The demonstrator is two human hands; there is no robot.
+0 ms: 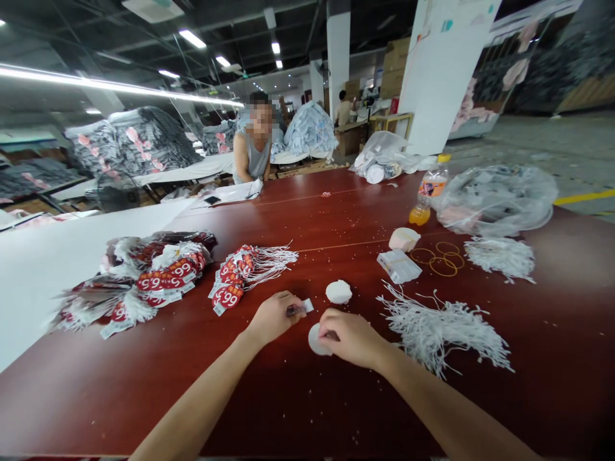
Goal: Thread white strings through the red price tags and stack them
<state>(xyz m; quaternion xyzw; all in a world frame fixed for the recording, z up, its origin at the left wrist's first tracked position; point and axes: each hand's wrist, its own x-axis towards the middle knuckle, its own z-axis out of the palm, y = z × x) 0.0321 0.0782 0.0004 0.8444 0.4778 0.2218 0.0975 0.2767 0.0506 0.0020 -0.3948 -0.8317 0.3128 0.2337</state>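
My left hand (pixel 275 317) is closed with its fingers pinched around a small stack whose white label end (pixel 308 305) sticks out. My right hand (pixel 354 338) pinches the edge of a round white tag (pixel 316 342) just above the table. Beyond both hands lies a small pile of round white tags (pixel 339 292). Red round tags with strings (pixel 229 282) are fanned out to the left of my left hand. A loose heap of white hang-tag strings (pixel 446 330) lies to the right of my right hand.
A larger heap of red tags (pixel 166 278) covers the left side. On the right are a label stack (pixel 398 266), yellow rubber bands (pixel 444 259), more strings (pixel 500 256), an orange drink bottle (pixel 425 192) and a plastic bag (pixel 500 198). A person (pixel 252 150) leans at the far edge.
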